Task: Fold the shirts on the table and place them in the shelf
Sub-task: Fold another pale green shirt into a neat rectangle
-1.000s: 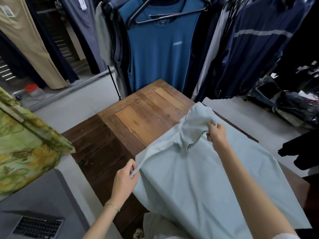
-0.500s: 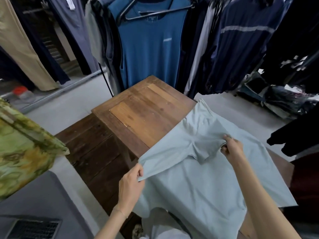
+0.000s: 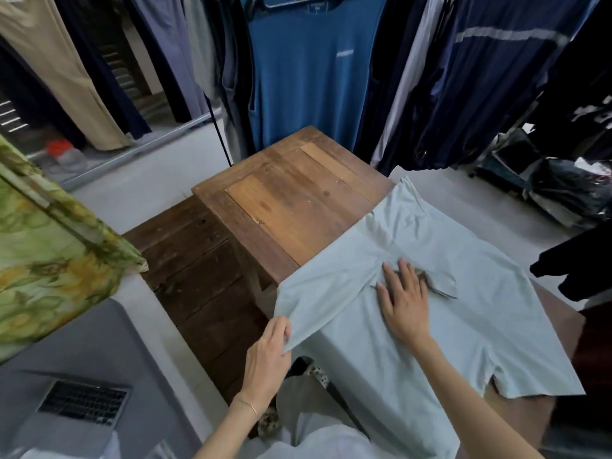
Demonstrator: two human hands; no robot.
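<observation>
**Shirt laid out flat, collar pressed, sleeve edge held for first fold**

The shirt [image 3: 430, 326] is spread over the near right part of the counter [image 3: 298, 200], its hem hanging off the near edge toward the person. The right hand [image 3: 405, 301] lies flat on the cloth, fingers [image 3: 402, 270] straight and spread, with the collar [image 3: 437, 283] just beyond and to the right of the fingertips. The left hand [image 3: 266, 356] pinches the left sleeve edge between thumb and fingers [image 3: 281, 329]; the cloth runs taut from that pinch toward the flat hand.

Judged step: flattening before the first lengthwise fold. It would be done well if the collar is held pinned by the flat hand while the sleeve is drawn outward until the wrinkles beyond the fingertips are gone. The sleeve should then be carried across toward the flat hand in one sweep, with the fold line kept parallel to the side seam. A loosened pin would let the whole shirt slide toward the pinching fingers.

Not determinable:
- The shelf is not in view.
- Further shirts cannot be made out on the counter; pale cloth below the wrists may be the person's own clothing.
- The shirt's hem is cut off at the bottom edge of the view.
- The counter's right side is covered by the shirt.
</observation>
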